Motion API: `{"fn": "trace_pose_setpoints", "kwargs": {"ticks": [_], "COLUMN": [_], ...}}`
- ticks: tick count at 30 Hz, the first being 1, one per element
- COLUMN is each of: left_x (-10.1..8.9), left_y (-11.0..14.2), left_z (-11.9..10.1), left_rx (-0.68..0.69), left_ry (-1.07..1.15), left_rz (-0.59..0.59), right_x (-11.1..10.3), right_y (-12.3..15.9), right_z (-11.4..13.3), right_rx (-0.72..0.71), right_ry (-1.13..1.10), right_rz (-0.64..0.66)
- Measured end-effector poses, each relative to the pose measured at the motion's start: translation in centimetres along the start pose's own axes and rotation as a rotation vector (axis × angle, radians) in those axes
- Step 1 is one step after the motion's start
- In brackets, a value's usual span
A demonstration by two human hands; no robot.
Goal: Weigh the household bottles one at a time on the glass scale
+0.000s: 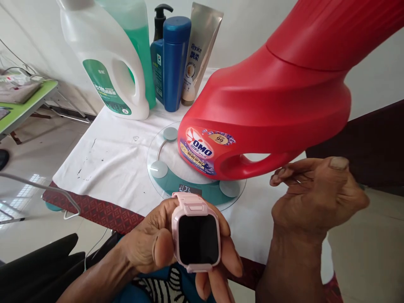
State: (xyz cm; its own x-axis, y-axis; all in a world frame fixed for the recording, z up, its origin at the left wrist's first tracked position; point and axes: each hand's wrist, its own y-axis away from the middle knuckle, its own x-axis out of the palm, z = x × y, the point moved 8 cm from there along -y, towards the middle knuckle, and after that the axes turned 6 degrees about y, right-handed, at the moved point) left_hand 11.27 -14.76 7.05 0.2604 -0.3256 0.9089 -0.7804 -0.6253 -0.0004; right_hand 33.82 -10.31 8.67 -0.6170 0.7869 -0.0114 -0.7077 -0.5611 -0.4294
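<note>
My left hand (148,246) is closed around a pink smartwatch (197,237), holding it face up with its dark screen toward me, just in front of the table's near edge. A big red OMO detergent bottle (268,113) stands with its base on a round glass scale (160,158). The bottle's body leans up and to the right. My right hand (315,198) hovers at the right, just below the bottle's handle. Its fingers are loosely bent, point left and hold nothing.
At the back of the white-clothed table (107,160) stand a white jug (107,63), a green bottle (142,38), a blue pump bottle (157,59), a blue cylinder bottle (175,63) and a tube (197,50). A green side table (22,105) is at the left.
</note>
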Motion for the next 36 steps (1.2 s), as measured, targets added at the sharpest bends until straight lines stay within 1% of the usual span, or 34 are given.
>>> {"fn": "trace_pose_setpoints", "kwargs": {"ticks": [3,4,8,12,14,18,22,26,27,29,31,32,34,36], "left_x": [0.4,0.2,-1.0,-1.1,-1.3,-1.4,-1.8,-1.9,-1.6,-0.7,0.2,0.4,0.2,-0.7], "left_y": [0.2,0.3,0.9,1.5,1.7,1.8,1.7,1.3,1.1,0.6,0.0,-0.2,-0.6,-1.0], "left_z": [0.6,0.7,1.2,1.7,1.5,1.3,1.6,1.2,1.1,1.0,0.4,-0.2,-2.1,-4.6], "left_rx": [-0.072,-0.078,-0.049,-0.083,-0.065,-0.025,-0.031,-0.009,-0.016,-0.056,-0.064,-0.05,0.01,0.048], "left_ry": [0.047,0.057,0.05,0.059,0.048,0.001,-0.022,0.007,0.024,0.087,0.143,0.153,0.131,0.057], "left_rz": [0.05,0.049,-0.026,-0.089,-0.151,-0.183,-0.182,-0.205,-0.187,-0.09,0.023,0.059,0.071,0.029], "right_x": [0.0,0.1,0.2,0.3,0.2,0.4,0.1,0.3,0.3,0.2,0.1,0.0,0.0,0.0], "right_y": [0.3,0.5,0.8,0.7,0.7,0.7,0.7,0.8,0.7,0.6,0.4,0.4,0.2,0.1], "right_z": [0.1,0.1,0.0,0.0,0.0,-0.3,-0.2,-0.3,-0.3,-0.4,-0.4,-0.5,-0.9,-1.5], "right_rx": [0.022,0.026,0.035,0.022,0.015,0.033,0.02,0.054,0.056,0.052,0.039,0.035,0.046,0.075], "right_ry": [0.033,0.046,0.068,0.056,0.054,0.077,0.088,0.105,0.103,0.087,0.061,0.051,0.042,0.035], "right_rz": [0.018,0.031,0.075,0.058,0.034,0.059,0.042,0.085,0.08,0.06,0.042,0.043,0.066,0.09]}}
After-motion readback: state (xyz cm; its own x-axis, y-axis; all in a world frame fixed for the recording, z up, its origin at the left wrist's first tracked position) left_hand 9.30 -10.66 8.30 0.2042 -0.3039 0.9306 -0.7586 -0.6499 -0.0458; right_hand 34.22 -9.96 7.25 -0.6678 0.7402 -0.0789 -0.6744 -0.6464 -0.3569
